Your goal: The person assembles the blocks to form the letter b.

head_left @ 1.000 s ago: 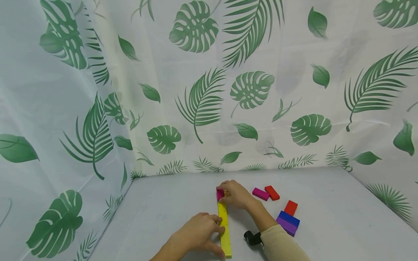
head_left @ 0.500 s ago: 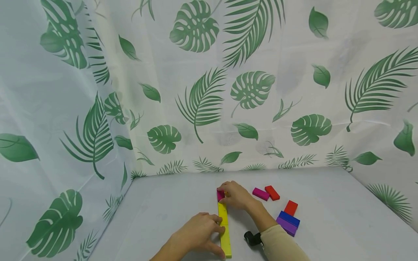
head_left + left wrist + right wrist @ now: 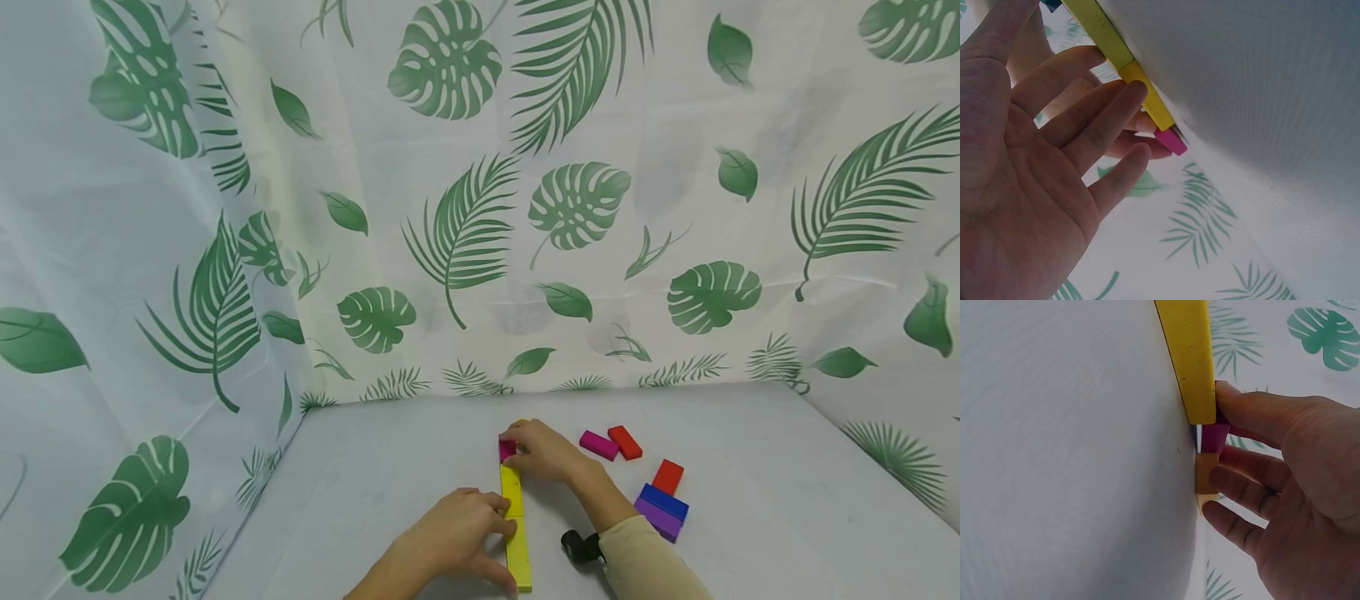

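Note:
In the head view, two yellow blocks (image 3: 517, 554) lie end to end in a row running away from me. My left hand (image 3: 457, 533) rests along the row's left side, its fingertips touching the blocks and its thumb by the near end. The left wrist view shows those fingers (image 3: 1100, 134) fairly straight. At the row's far end my right hand (image 3: 546, 450) pinches a magenta block (image 3: 507, 451) between thumb and index finger. Beyond it, an orange-yellow block (image 3: 1207, 472) sits by the other right fingertips in the right wrist view. The right hand partly hides both.
Right of the hands lie a loose magenta block (image 3: 599, 445), a red block (image 3: 626, 443) and another red one (image 3: 668, 477). A blue block (image 3: 664, 502) and a purple block (image 3: 659, 521) lie side by side. A black object (image 3: 579, 547) is at the right wrist. Leaf-printed cloth (image 3: 465, 358) encloses the table.
The right hand and its magenta block have shifted only slightly. A yellow edge now shows just beyond the right fingers. The left hand stays in place.

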{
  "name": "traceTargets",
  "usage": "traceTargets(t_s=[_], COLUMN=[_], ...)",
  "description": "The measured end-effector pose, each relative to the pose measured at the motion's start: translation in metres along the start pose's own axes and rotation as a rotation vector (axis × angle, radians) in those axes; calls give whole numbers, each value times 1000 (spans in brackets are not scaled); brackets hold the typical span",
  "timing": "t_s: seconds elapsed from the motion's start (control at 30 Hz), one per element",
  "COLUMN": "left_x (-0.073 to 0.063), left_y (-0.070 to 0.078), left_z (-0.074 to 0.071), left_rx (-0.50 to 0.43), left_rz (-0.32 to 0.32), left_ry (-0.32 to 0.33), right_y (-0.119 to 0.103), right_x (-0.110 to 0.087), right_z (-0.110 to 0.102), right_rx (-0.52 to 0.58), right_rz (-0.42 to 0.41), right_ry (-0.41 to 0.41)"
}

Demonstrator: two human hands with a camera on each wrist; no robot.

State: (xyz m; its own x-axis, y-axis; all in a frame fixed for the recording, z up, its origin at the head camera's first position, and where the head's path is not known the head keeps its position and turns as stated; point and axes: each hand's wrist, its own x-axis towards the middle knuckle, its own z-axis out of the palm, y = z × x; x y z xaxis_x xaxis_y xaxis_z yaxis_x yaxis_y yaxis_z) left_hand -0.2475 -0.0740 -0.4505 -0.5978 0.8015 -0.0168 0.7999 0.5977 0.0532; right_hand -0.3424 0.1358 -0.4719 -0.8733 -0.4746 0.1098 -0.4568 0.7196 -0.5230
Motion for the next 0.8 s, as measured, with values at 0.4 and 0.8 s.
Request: traceTargets(t_s=[0.4, 0.8], left_x=[-1, -1], left_y=[0, -1], left_z=[0, 4], left_rx=[-1, 18], left_rz=[-4, 13], left_ry=[2, 26], right_y=[2, 2], right_x=[0, 0], right_z=[2, 1], right_rx=[-6, -11], right_rz=[33, 19], right_ry=[-5, -3])
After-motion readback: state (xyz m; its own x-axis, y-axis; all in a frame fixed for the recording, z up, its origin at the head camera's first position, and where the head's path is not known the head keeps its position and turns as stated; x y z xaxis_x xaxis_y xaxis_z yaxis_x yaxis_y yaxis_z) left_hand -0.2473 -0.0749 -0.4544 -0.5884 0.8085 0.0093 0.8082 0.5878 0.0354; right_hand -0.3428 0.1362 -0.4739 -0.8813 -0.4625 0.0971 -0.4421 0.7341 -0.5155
